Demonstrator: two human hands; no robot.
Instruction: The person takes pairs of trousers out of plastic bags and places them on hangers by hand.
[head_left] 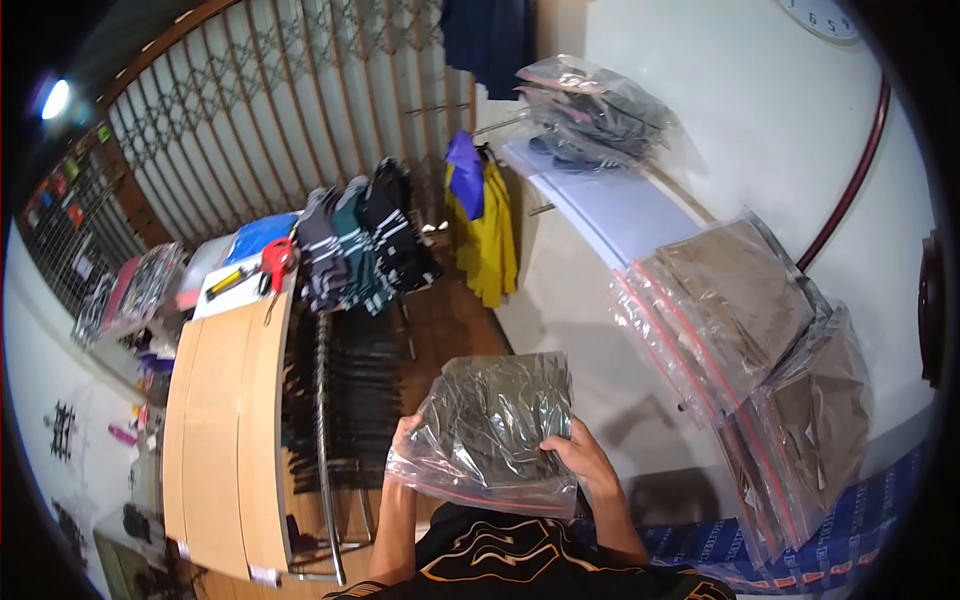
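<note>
A clear plastic bag with folded dark olive cloth inside is held in front of my body, its red seal strip along the edge nearest me. My left hand grips the bag's left edge. On the right side my right hand is closed on the bag, with the thumb lying on top of the plastic. Both hands hold the same bag, above the black patterned shirt on my body.
Bagged brown garments lie at the right, with a bag of dark garments on the white shelf. At left are a wooden table, a red tape dispenser, a cutter and a rack with hangers.
</note>
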